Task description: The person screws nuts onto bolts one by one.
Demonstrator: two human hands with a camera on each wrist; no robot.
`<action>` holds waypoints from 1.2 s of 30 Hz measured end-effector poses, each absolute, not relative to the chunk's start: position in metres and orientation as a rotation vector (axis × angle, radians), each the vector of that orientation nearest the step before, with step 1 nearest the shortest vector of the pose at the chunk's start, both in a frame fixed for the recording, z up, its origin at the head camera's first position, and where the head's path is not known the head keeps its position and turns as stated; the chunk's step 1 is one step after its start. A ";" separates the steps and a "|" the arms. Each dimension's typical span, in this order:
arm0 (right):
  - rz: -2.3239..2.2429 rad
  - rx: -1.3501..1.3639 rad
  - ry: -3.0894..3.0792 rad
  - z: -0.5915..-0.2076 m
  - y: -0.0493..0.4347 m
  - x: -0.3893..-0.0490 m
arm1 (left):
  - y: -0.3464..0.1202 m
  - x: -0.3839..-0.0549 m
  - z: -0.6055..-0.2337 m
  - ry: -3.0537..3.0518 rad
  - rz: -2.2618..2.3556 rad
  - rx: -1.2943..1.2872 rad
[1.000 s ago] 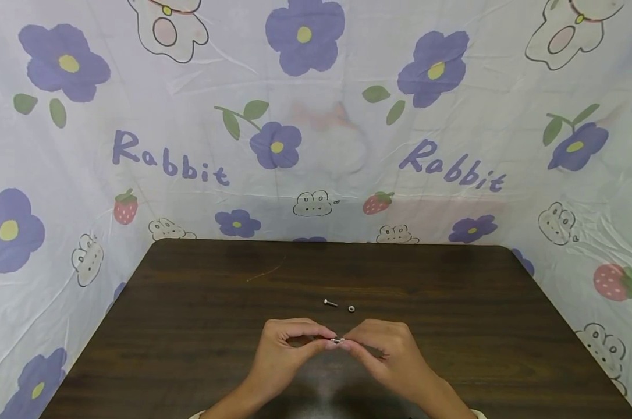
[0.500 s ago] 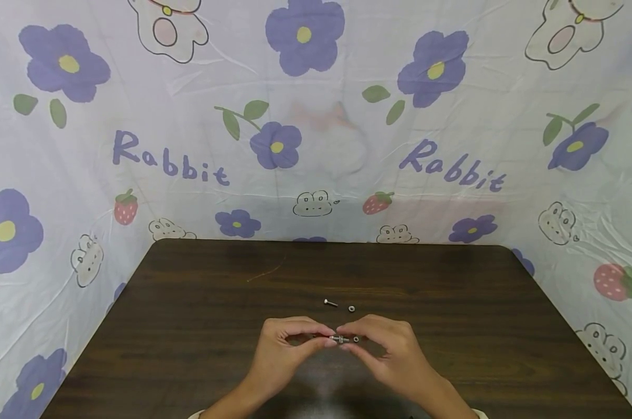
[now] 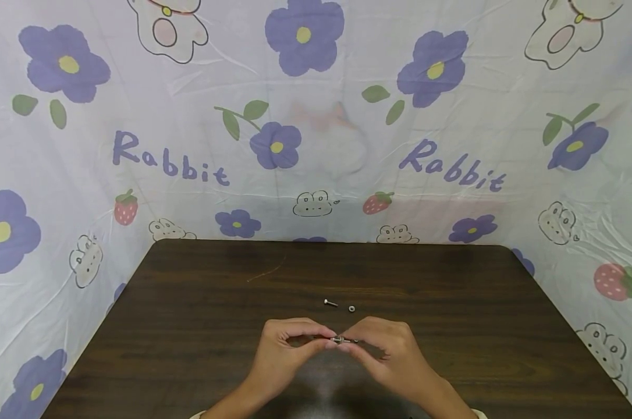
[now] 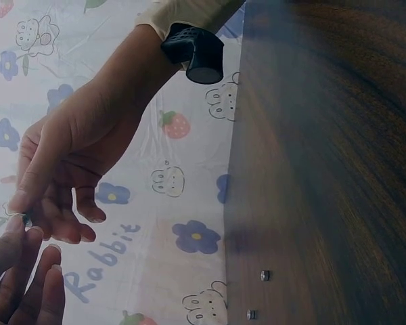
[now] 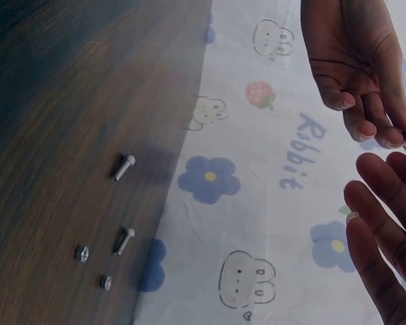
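White cloth printed with purple flowers is hanging past the far edge of a dark brown table. Two hands are meeting above the surface, about midway between its left and right edges. The left hand is pinching one end of a bolt between thumb and forefinger. Opposite it, the right hand is pinching with barely a gap; how tightly, I can't tell.

Looking like steel, the bolt is probably weighing very little and staying rigid, hardly fragile but smooth enough for slipping; its end in the left fingertips is giving a sensible hold, keeping the shank free. From the right wrist, two loose bolts are showing on the surface.

Smaller, a nut seems to be sitting around the bolt, its rim probably offering the right fingertips their best purchase. Two loose nuts are lying near the loose bolts.
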State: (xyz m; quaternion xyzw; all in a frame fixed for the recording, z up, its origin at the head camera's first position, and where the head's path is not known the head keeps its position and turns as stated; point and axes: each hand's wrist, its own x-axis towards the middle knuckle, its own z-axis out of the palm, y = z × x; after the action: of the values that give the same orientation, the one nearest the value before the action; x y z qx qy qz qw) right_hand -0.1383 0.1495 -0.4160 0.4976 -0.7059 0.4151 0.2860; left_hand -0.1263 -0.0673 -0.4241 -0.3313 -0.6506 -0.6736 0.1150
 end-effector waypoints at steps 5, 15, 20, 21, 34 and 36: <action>1.087 1.327 -1.897 -0.417 0.150 -0.138 | -0.067 -0.126 -0.424 -1.892 -1.971 -0.974; 1.115 1.282 -1.937 -0.415 0.151 -0.138 | -0.068 -0.127 -0.425 -1.943 -1.934 -0.941; 1.105 1.333 -1.868 -0.414 0.150 -0.140 | -0.069 -0.128 -0.426 -1.941 -1.937 -0.939; 1.105 1.337 -1.865 -0.414 0.150 -0.140 | -0.069 -0.128 -0.426 -1.939 -1.942 -0.941; 1.109 1.350 -1.893 -0.416 0.150 -0.138 | -0.068 -0.127 -0.424 -1.923 -1.951 -0.960; 1.099 1.347 -1.901 -0.416 0.150 -0.138 | -0.068 -0.127 -0.424 -1.914 -1.958 -0.964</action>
State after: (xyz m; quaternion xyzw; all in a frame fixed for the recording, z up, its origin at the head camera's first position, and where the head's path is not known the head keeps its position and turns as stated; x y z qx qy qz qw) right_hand -0.1384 0.1498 -0.4161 0.5020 -0.7088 0.4096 0.2791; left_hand -0.1266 -0.0677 -0.4242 -0.3298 -0.6548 -0.6696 0.1191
